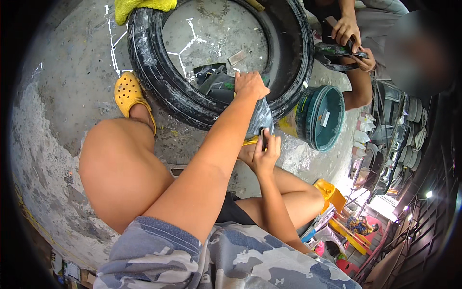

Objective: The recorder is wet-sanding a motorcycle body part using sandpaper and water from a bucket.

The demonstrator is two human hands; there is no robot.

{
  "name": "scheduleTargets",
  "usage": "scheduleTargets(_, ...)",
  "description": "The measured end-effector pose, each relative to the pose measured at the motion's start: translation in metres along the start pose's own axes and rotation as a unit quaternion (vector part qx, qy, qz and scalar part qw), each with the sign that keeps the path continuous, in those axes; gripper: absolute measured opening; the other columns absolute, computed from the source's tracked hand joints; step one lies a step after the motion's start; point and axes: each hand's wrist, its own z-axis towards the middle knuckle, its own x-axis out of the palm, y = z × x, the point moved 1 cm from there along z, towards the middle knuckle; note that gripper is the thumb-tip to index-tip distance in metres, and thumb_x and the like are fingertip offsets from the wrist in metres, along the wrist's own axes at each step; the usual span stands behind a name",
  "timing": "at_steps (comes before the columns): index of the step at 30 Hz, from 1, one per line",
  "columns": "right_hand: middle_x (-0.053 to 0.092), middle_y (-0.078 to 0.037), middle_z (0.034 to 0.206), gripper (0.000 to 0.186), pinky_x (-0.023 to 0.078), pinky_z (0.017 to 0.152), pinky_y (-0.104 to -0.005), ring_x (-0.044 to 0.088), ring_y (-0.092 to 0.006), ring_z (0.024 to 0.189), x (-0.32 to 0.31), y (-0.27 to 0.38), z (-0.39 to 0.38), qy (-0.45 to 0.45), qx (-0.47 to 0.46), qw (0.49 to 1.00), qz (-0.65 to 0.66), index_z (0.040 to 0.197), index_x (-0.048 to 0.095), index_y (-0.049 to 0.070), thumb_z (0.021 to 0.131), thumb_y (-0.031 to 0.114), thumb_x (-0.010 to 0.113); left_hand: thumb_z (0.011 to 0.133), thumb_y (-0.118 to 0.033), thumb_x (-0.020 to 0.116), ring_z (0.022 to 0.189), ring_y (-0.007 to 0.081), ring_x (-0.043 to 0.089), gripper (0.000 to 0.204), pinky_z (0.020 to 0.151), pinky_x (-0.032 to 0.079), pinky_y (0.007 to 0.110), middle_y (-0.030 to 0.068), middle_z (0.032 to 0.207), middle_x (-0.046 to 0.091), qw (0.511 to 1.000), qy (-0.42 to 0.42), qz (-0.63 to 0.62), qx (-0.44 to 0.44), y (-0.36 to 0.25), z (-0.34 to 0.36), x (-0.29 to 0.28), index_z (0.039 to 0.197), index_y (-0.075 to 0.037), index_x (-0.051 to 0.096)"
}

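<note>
A dark grey, wet-looking plastic part point(261, 117) with green marks lies across the near side of a large black tyre point(144, 62). My left hand point(252, 85) grips its upper edge, fingers bent over it and mostly hidden from view. Below, my right hand point(268, 151) pinches a small dark flat block point(264, 138) against or just beside the part's lower end; contact cannot be made out. More of a dark piece point(211, 79) shows inside the tyre ring, left of my left hand.
Right of the tyre stands a teal bucket point(328, 118) with a pale block inside. A co-worker's hands point(349, 36) hold a similar dark part point(334, 52) and a brownish block. Another block point(236, 58) lies within the tyre. A yellow cloth point(144, 7) hangs on its rim.
</note>
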Motion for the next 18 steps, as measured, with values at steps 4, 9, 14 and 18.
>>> scheduleTargets(4, 0.06, -0.016, 0.087, 0.022, 0.049, 0.068, -0.0376, 0.059, -0.0293, 0.076, -0.002, -0.038, 0.088, -0.064, -0.023, 0.997, -0.023, 0.104, 0.065, 0.0, 0.082, 0.002, 0.065, 0.076, -0.051, 0.072, 0.122, 0.0297, 0.055, 0.069, 0.108, 0.031, 0.042, 0.0167, 0.125, 0.062, 1.0, 0.012, -0.011, 0.0, -0.009, -0.005, -0.004, 0.123, -0.002, 0.057)
scheduleTargets(9, 0.06, -0.002, 0.075, 0.027, 0.046, 0.059, -0.0258, 0.051, -0.0107, 0.061, -0.091, -0.121, 0.163, -0.172, 0.136, 0.974, 0.05, 0.107, 0.065, 0.0, 0.084, 0.012, 0.071, 0.076, -0.051, 0.072, 0.119, 0.0303, 0.056, 0.068, 0.108, 0.032, 0.043, 0.0171, 0.123, 0.063, 1.0, -0.018, -0.005, -0.001, -0.001, -0.005, -0.002, 0.122, -0.002, 0.058)
scheduleTargets(14, 0.067, -0.012, 0.091, 0.035, 0.055, 0.065, -0.0319, 0.066, -0.0209, 0.073, -0.135, -0.266, 0.181, -0.061, 0.365, 0.884, 0.285, 0.121, 0.054, 0.001, 0.089, 0.01, 0.066, 0.077, -0.051, 0.071, 0.118, 0.0305, 0.057, 0.067, 0.107, 0.033, 0.045, 0.0187, 0.122, 0.063, 1.0, 0.007, -0.007, 0.017, -0.01, -0.005, -0.006, 0.12, -0.001, 0.059)
scheduleTargets(18, 0.065, -0.012, 0.09, 0.019, 0.056, 0.07, -0.037, 0.067, -0.0253, 0.077, -0.103, -0.318, 0.165, 0.05, 0.472, 0.778, 0.411, 0.111, 0.055, 0.001, 0.095, 0.011, 0.058, 0.077, -0.05, 0.07, 0.117, 0.032, 0.057, 0.065, 0.103, 0.035, 0.049, 0.0205, 0.122, 0.063, 1.0, 0.018, 0.003, 0.02, -0.002, -0.005, -0.006, 0.119, 0.0, 0.06)
